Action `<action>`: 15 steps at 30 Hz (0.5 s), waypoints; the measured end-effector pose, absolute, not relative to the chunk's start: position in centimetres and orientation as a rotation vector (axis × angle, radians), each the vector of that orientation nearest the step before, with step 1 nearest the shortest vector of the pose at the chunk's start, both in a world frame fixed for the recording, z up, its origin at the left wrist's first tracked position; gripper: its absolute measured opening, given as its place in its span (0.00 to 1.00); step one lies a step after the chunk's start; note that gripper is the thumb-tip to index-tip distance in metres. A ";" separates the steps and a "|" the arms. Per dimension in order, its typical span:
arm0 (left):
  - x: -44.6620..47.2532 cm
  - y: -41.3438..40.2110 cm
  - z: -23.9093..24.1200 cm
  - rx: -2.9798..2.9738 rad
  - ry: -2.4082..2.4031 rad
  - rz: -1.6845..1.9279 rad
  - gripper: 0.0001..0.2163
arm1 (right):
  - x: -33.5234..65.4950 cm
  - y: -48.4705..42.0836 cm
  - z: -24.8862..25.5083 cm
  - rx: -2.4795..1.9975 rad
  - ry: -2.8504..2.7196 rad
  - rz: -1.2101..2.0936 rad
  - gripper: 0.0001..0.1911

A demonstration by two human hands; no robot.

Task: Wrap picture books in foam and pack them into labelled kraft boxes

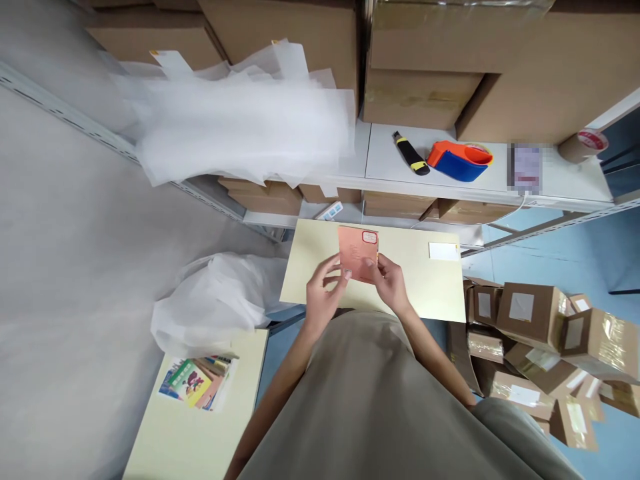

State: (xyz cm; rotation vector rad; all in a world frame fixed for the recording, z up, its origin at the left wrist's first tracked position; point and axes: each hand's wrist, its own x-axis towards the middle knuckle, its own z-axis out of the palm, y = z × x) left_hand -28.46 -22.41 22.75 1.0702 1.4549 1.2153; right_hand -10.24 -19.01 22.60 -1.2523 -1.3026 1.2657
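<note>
Fingers of my right hand (391,285) closed on a pink booklet (357,252), thumb across the cover, the others behind its right edge. Left hand (324,293): half-curled, thumb tip at the booklet's lower left corner, fingers along its left edge; cannot tell whether they pinch it. Booklet position: over the tabletop (415,287), left of its middle, toward the far edge, with a red-framed label in the cover's upper right corner. White card (443,251) flat near the tabletop's far right corner. On the shelf (383,143) beyond: translucent sheets (240,127) heaped over the left part, front edge overhung; a yellow-and-black cutter (411,155) just beside an orange-and-blue tape dispenser (461,162); tape roll (583,147) at the right end. Second tabletop (200,443), to my left: several books (193,381) overlapping near its left edge. Taped cartons (530,313) piled right of my tabletop.
</note>
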 end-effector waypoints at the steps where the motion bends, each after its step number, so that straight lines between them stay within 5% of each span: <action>1: -29.1 -22.2 22.8 1.018 1.452 1.214 0.29 | -9.9 -18.9 22.8 -1.231 -1.304 1.287 0.32; 15: -30.6 -22.5 22.5 0.657 1.243 1.115 0.30 | -9.6 -19.4 22.5 -1.145 -1.266 1.492 0.34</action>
